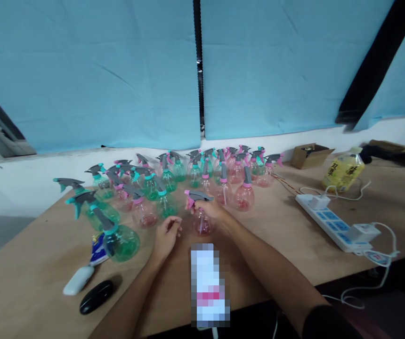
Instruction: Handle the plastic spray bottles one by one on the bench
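My right hand [210, 207] is closed round the neck of a pink spray bottle [201, 225] with a grey trigger head, standing upright on the wooden table [276, 226]. My left hand [167, 233] hovers just left of that bottle, fingers curled and loosely apart, holding nothing that I can see. Behind them stand several pink spray bottles [244, 190] and several green spray bottles [121, 238], all with grey trigger heads.
A white power strip [333, 223] with plugs and cables lies at the right. A yellow drink bottle [344, 172] and a small cardboard box [310, 154] sit at the back right. A white object [78, 280] and a black object [96, 296] lie front left. Blue curtains hang behind.
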Demonstrator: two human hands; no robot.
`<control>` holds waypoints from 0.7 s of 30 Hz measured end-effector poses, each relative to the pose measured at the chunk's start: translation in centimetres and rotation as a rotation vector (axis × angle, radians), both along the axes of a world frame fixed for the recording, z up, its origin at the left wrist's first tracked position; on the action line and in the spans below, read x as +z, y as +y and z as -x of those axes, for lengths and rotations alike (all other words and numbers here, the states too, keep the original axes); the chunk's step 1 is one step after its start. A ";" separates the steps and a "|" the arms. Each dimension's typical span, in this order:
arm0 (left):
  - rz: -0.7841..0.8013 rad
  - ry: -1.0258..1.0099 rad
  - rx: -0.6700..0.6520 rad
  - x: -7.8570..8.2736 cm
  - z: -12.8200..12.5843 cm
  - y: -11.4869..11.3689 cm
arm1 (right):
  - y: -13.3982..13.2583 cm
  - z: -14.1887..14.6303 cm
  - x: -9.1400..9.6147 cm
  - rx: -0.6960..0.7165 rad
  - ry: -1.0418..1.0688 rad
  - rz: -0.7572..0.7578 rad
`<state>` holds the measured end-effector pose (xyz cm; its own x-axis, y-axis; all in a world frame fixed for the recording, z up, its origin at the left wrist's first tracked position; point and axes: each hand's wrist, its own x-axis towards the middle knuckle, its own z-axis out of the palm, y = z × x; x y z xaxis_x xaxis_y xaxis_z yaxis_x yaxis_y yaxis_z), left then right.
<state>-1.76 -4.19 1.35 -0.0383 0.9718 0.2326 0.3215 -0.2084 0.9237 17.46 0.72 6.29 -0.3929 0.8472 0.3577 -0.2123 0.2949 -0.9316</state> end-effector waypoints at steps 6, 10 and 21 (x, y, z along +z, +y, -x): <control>-0.015 0.023 -0.018 -0.3 0.0 0.2 | 0.1 -0.4 0.1 0.027 -0.014 -0.061; -0.011 0.027 -0.030 -0.2 -0.1 0.1 | 0.0 0.0 -0.1 -0.007 0.024 -0.025; -0.002 0.045 -0.051 -0.6 0.0 0.2 | 0.5 -0.2 -0.4 0.019 0.029 -0.061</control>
